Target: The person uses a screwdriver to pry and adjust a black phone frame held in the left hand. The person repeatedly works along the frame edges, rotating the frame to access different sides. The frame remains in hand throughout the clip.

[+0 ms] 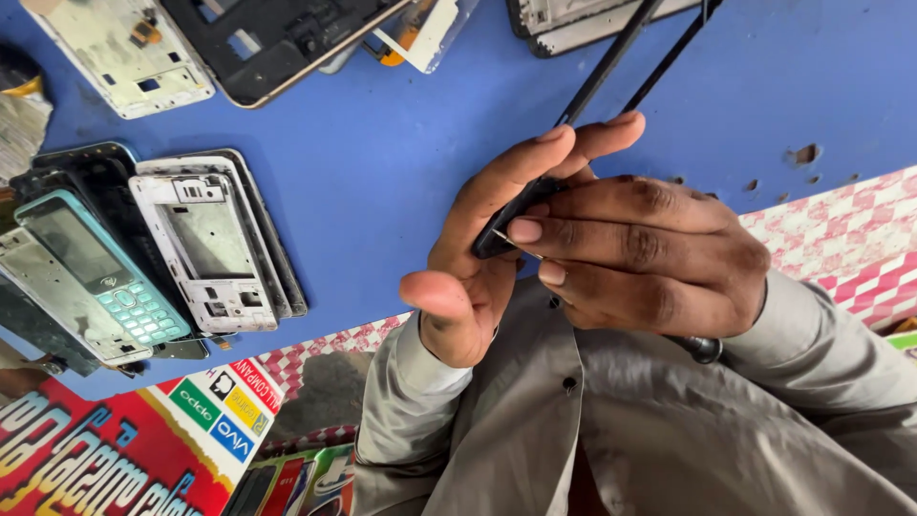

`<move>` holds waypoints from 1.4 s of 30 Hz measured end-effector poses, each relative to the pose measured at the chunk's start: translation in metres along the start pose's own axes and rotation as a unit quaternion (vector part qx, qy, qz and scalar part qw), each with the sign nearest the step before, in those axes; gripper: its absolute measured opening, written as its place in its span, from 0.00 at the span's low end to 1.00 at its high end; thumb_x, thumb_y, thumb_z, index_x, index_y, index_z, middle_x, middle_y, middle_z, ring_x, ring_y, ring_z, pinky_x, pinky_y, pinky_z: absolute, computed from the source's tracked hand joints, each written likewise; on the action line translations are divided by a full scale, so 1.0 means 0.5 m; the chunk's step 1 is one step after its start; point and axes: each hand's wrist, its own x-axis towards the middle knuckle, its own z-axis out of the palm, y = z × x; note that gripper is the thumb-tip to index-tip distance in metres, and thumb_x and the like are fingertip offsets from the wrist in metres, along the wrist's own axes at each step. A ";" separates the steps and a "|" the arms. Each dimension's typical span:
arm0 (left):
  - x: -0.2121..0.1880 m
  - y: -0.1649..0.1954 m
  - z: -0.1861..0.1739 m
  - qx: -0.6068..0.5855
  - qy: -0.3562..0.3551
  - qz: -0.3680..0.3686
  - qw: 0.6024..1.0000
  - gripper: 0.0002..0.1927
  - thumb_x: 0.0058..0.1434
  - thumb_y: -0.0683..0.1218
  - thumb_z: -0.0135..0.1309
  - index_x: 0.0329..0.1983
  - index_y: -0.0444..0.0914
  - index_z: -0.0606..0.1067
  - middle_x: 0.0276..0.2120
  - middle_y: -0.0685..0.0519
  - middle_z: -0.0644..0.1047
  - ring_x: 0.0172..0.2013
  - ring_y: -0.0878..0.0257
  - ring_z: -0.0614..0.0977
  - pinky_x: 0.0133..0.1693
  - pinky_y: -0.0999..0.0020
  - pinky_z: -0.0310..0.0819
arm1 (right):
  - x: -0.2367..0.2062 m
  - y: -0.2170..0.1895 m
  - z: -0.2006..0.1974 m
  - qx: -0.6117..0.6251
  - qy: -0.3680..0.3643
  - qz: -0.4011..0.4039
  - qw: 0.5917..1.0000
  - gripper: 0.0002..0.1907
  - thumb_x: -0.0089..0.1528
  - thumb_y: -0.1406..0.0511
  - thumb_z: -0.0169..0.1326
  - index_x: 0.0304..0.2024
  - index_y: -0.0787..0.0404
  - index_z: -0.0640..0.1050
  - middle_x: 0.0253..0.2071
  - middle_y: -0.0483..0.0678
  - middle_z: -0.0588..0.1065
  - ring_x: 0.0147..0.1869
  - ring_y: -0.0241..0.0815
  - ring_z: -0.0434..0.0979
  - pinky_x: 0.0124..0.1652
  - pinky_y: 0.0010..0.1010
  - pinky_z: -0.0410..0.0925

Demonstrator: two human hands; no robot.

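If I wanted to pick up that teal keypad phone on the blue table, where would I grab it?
Grip the teal keypad phone by its two long side edges, around the middle, coming down from above. It lies flat, face up, atop a stack of black phone frames, so the sides stand proud. A white phone frame crowds its one side, so keep fingers narrow.

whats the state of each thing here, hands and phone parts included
left hand: curled around a small dark part, thumb free
right hand: fingers closed, pressing on the same part
small dark part: held between both hands, mostly hidden
keypad phone: lying face up, screen dark, on a stack
white phone frame: stripped, no screen, lying flat
black phone frame: opened, empty, lying flat
blue table: pitted near the right edge
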 end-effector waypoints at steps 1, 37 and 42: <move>-0.003 -0.004 0.000 -0.011 -0.001 0.001 1.000 0.52 0.65 0.80 0.23 0.75 0.36 0.56 0.69 0.31 0.67 0.62 0.52 0.72 0.65 0.64 0.62 | 0.001 0.001 -0.001 0.004 0.005 -0.003 1.000 0.16 0.57 0.75 0.68 0.43 0.67 0.76 0.49 0.59 0.77 0.53 0.55 0.80 0.53 0.44 0.78; -0.012 -0.021 -0.002 -0.082 -0.008 -0.013 0.996 0.34 0.81 0.66 0.35 0.81 0.45 0.48 0.75 0.38 0.51 0.71 0.47 0.63 0.74 0.56 0.53 | -0.007 0.019 -0.011 0.036 0.015 0.004 0.999 0.13 0.57 0.76 0.68 0.40 0.68 0.77 0.45 0.61 0.79 0.52 0.57 0.81 0.50 0.44 0.75; -0.011 -0.020 -0.001 -0.082 -0.010 -0.014 0.996 0.33 0.81 0.65 0.34 0.79 0.43 0.48 0.75 0.37 0.53 0.72 0.46 0.62 0.75 0.53 0.51 | -0.013 0.024 -0.010 0.061 0.040 -0.002 0.997 0.11 0.56 0.78 0.64 0.36 0.68 0.74 0.43 0.62 0.78 0.50 0.56 0.82 0.49 0.44 0.76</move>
